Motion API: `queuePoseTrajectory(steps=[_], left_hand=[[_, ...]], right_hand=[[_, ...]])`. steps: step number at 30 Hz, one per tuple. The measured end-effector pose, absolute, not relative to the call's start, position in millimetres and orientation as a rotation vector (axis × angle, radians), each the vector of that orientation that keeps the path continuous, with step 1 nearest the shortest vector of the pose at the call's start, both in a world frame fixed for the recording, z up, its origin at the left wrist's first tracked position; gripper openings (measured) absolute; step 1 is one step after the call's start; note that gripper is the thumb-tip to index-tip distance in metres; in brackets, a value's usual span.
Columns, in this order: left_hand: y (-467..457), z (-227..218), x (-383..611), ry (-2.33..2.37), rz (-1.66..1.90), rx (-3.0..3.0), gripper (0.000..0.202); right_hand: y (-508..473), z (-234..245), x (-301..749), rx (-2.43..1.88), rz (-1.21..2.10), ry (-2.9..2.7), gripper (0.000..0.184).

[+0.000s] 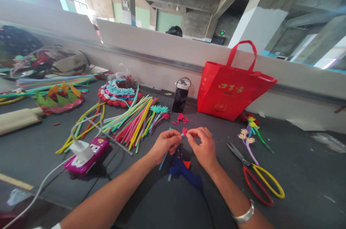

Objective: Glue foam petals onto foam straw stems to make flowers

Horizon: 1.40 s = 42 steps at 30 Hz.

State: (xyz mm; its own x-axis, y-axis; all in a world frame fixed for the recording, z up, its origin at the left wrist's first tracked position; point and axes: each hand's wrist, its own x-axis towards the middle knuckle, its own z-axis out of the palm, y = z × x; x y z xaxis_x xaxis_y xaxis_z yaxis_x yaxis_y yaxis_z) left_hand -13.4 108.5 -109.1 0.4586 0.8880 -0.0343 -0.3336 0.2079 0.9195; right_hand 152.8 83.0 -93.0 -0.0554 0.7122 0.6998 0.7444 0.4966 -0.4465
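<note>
My left hand and my right hand meet over the dark table, both pinched on a small red paper flower at the tip of a thin blue stem. The stem runs down and to the left under my left hand. Just below my hands lies a blue glue gun with an orange trigger. More small red flower pieces lie on the table beyond my fingers.
A pile of coloured sticks lies to the left, with a pink power strip and white charger. Scissors with red and yellow handles lie to the right, near finished flowers. A red bag and a dark bottle stand behind.
</note>
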Motion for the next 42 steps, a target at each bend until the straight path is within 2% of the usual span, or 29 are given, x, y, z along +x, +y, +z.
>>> queuePoseTrajectory(steps=[21,42], left_hand=[[109.6,-111.0,-13.5,0.674,0.947,1.026,0.024],[107.8,-106.4,-13.0,0.689,0.945,1.041,0.022]], right_hand=[[80.5,-95.9,150.4,-1.189,0.097,-1.758,0.012],[81.1,-97.1,149.3,-1.200,0.042,-1.777,0.012]])
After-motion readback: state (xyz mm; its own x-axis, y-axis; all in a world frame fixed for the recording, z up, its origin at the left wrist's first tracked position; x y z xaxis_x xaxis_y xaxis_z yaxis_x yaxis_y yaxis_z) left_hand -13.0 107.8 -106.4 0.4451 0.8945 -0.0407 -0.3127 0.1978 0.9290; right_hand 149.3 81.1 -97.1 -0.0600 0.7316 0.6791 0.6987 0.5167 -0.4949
